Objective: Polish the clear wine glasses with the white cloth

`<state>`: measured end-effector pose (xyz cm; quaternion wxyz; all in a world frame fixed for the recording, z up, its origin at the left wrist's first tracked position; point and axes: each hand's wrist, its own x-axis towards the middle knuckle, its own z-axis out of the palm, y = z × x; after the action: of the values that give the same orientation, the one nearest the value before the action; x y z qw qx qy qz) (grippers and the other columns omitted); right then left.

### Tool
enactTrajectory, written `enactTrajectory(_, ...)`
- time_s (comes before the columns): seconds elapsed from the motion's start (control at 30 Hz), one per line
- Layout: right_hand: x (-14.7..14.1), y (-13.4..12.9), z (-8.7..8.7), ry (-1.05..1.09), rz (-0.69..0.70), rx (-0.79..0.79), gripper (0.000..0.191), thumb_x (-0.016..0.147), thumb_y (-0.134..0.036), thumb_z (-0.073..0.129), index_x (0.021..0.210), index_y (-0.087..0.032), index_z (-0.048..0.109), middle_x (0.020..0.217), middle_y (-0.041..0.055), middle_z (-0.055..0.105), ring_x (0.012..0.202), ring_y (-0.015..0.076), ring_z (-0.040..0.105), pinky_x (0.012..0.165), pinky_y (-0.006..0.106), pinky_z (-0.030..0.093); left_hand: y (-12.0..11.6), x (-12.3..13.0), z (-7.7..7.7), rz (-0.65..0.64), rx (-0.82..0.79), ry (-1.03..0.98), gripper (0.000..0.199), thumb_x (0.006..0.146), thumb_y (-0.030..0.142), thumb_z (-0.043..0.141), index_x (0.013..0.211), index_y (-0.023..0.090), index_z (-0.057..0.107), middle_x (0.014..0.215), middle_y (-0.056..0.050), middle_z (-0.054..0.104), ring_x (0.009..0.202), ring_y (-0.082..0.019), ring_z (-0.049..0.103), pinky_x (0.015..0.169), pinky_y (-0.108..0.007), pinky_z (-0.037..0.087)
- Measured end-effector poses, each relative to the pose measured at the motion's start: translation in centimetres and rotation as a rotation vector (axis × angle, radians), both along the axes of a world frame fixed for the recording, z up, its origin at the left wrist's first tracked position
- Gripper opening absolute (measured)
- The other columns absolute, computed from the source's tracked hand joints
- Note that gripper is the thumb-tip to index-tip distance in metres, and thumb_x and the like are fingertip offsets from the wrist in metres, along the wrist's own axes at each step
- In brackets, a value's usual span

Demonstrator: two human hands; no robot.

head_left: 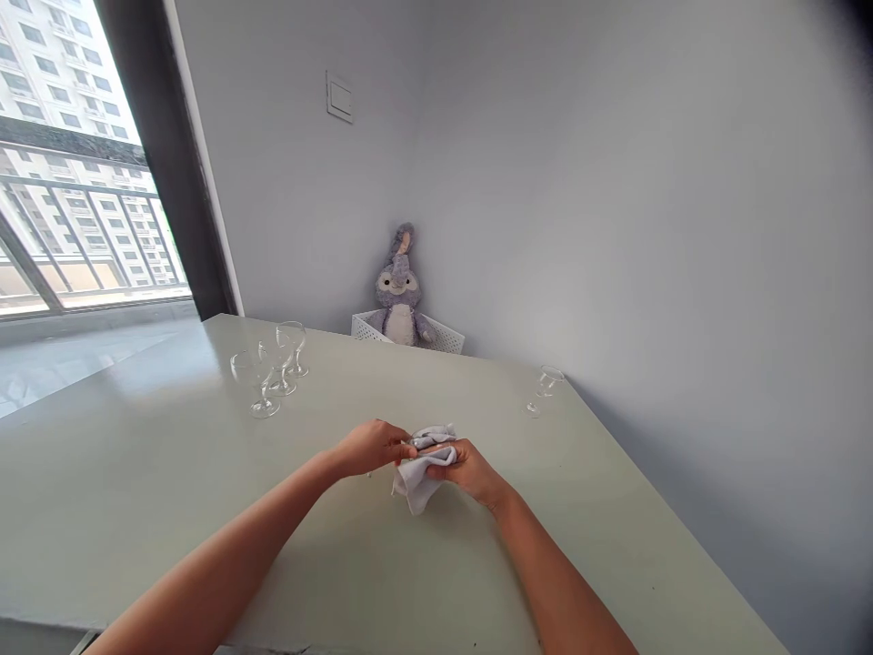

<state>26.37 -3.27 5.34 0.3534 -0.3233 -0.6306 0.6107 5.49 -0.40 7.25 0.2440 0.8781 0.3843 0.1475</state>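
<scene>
Over the middle of the pale table [327, 555], both hands meet at a light grey cloth [417, 482]. My right hand [470, 468] is closed around the cloth from the right, and part of the cloth hangs below the fingers. From the left, my left hand [378, 448] pinches at the cloth's upper left side, where a bit of clear glass seems to show between the fingers. Most of that glass is hidden by the cloth and fingers.
Three clear stemmed glasses stand at the back left, the nearest one [263, 405] in front. Another small glass [546, 382] is near the right edge. A plush rabbit [400, 300] sits in a white basket [446, 339] behind the table, by the walls.
</scene>
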Motion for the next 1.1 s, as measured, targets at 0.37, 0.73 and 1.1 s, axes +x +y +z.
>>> enactTrajectory(0.37, -0.7, -0.5, 0.8, -0.144, -0.089, 0.266, 0.028, 0.074, -0.025, 0.060, 0.102, -0.024, 0.065, 0.100, 0.0032, 0.065, 0.100, 0.0202, 0.056, 0.089, 0.039, 0.042, 0.1, -0.3, 0.2, 0.104, 0.135, -0.040, 0.024, 0.076, 0.043, 0.052, 0.081, 0.022, 0.063, 0.058, 0.002, 0.053, 0.056, -0.011, 0.045, 0.054, -0.022, 0.031)
enactTrajectory(0.73, 2.8, 1.9, -0.4, -0.404, -0.748, 0.869, 0.043, 0.077, -0.008, 0.039, 0.108, -0.027, 0.061, 0.110, 0.0021, 0.062, 0.106, 0.0202, 0.052, 0.091, 0.041, 0.040, 2.0, -1.2, -0.8, 0.291, -0.482, -0.364, 0.044, 0.069, 0.050, 0.053, 0.094, 0.015, 0.061, 0.060, 0.001, 0.051, 0.053, -0.010, 0.044, 0.045, -0.020, 0.032)
enactTrajectory(1.1, -2.3, -1.2, 0.9, -0.731, -0.356, 1.058, 0.037, 0.084, -0.024, 0.046, 0.120, -0.031, 0.051, 0.119, 0.0017, 0.057, 0.110, 0.0253, 0.047, 0.103, 0.050, 0.019, 0.0, 1.7, -3.1, 0.301, 0.223, 0.006, 0.026, 0.079, 0.031, 0.045, 0.059, 0.017, 0.054, 0.056, -0.001, 0.054, 0.055, -0.013, 0.050, 0.054, -0.024, 0.031)
